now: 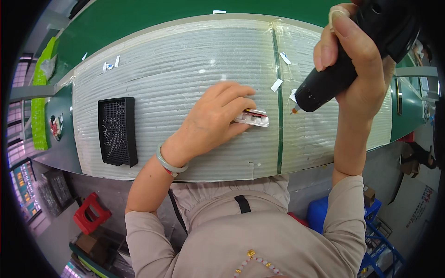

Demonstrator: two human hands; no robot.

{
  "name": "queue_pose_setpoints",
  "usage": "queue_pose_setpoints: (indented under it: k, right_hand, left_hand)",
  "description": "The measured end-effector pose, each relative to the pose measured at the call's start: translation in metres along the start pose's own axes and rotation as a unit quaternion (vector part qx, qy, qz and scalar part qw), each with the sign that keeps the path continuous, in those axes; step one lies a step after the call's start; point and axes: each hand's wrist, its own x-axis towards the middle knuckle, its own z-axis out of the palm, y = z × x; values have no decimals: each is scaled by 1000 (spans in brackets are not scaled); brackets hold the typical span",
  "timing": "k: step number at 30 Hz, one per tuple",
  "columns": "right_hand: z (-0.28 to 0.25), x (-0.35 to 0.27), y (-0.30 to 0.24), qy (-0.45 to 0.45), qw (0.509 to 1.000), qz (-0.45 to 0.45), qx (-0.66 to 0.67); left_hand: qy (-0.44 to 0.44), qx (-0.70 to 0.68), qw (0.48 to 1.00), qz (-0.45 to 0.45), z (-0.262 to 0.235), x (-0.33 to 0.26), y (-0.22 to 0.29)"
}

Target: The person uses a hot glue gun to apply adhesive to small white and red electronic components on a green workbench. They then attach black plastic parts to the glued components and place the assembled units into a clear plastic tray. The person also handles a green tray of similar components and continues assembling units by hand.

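Note:
My left hand [215,109] is closed round a small white plastic housing [255,121] near the middle of the bench, pressing it to the padded mat. The housing's open side shows pale and dark parts, with a bit of red and yellow at its edge. A black electric screwdriver [331,81] is gripped in my right hand [364,55], up at the right. Its bit points down and left, apart from the housing. Left of my left arm lies a black perforated tray [117,132] dotted with small shiny pieces, probably screws.
Ribbed white foam matting [176,60] covers the green bench [162,10], with a dark green strip [280,134] crossing it. Small white paper bits [276,85] lie scattered about. Bright green packaging [41,102] hangs at the left edge. A red stool [92,213] stands below.

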Motion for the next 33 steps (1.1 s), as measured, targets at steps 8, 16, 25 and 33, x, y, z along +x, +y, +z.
queue_pose_setpoints:
  k: [8,16,25,33]
  right_hand:
    - [17,-4,18,44,996,-4,75]
    - [10,-3,18,31,998,-11,59]
    - [9,-3,15,31,999,-18,35]
    - [13,-1,29,42,990,-63,115]
  left_hand:
    - [22,-11,999,24,6,1,4]
    - [33,-75,996,46,11,-1,-1]
    - [72,-12,996,-46,14,0,10]
    - [63,0,998,15,18,-6,1]
